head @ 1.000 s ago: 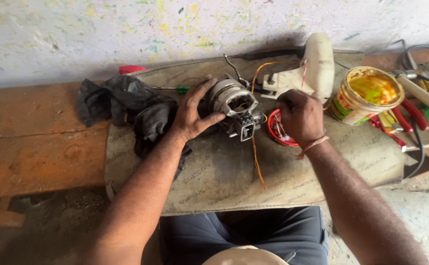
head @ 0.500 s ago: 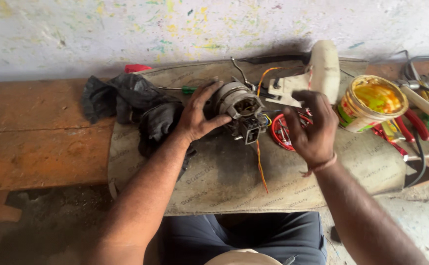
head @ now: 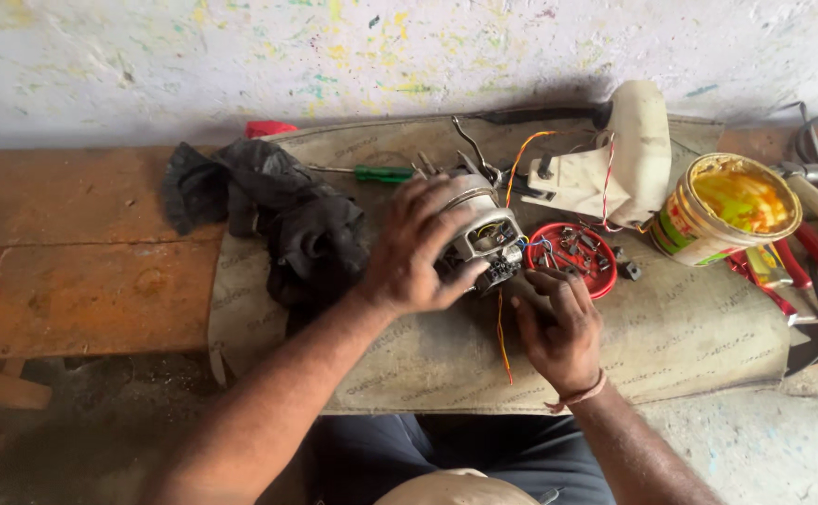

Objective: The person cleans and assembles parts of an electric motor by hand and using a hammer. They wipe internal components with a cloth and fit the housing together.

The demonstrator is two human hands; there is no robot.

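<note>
While the right hand (head: pixel 560 329) rests loosely curled, holding nothing, just at 6 o'clock of the red lid (head: pixel 572 257), the left hand (head: pixel 418 248) clasps the small motor (head: pixel 484 234) on the surface (head: pixel 689 346) — covering its left half. At 1 o'clock, a yellow tin (head: pixel 731 210) stands.

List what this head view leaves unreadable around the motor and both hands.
- Motor: left side hidden under the left hand.
- Right hand: fingers curled, so any small part in its grip is unseen.
- Red lid: contents too small to identify.
- Tools: cut off by the right edge.
</note>
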